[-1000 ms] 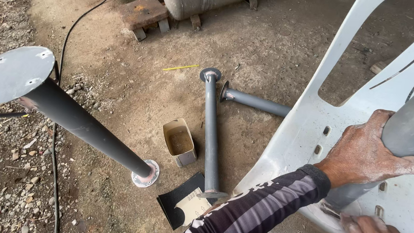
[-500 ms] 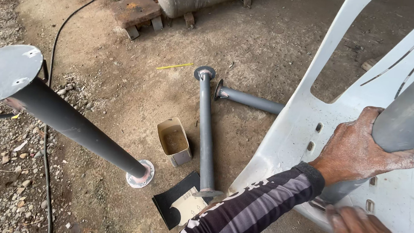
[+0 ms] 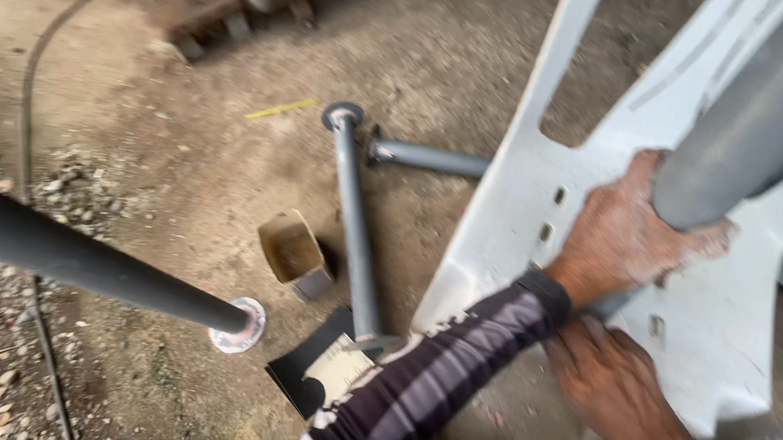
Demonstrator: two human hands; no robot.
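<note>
White plastic chair (image 3: 724, 306), turned over on the dirt ground (image 3: 179, 164), fills the right of the view, with a thick grey metal leg (image 3: 760, 111) standing against its underside. The left hand (image 3: 631, 236), on a striped dark sleeve (image 3: 434, 384), has its fingers (image 3: 701, 240) wrapped around the base of that leg where it meets the chair. The right hand (image 3: 618, 386) lies lower on the plastic; whether its fingers grip anything cannot be told, as the view is blurred. To do this well, the leg should probably be held square to the chair while the lower hand braces the plastic against slipping. Two thinner grey pipes (image 3: 354, 217) lie on the ground near a small brown tray (image 3: 290, 249), and another dark leg with a round foot plate (image 3: 241, 325) crosses the left. Compared with half a second ago, the view sits closer and lower, that leg's round top is out of sight, and both hands hold much the same places.
</note>
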